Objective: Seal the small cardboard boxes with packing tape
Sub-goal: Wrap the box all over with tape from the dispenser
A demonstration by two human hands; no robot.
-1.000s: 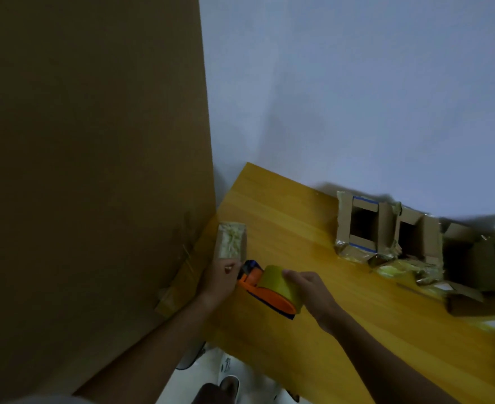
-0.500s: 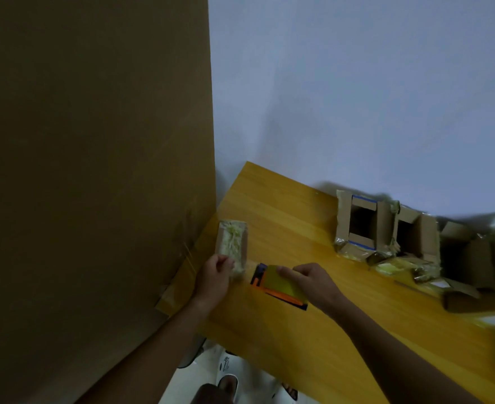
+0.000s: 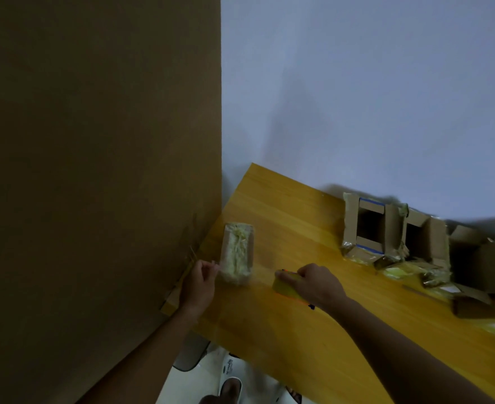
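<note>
Left hand (image 3: 199,282) pinches the taped small box (image 3: 237,253) at lower centre-left, right hand (image 3: 317,282) grips the tape dispenser (image 3: 287,287) just right; I fear the light box skidding when tape pulls.

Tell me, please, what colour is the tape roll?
Yellow, under the right hand; tape roll, head view.

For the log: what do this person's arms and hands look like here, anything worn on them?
Both forearms enter from the bottom edge and are bare as far as the frame shows. No gloves on the left hand or the right hand. No watch, bracelet or ring is visible in this dim, slightly blurred head view. Any sleeves lie out of frame.
</note>
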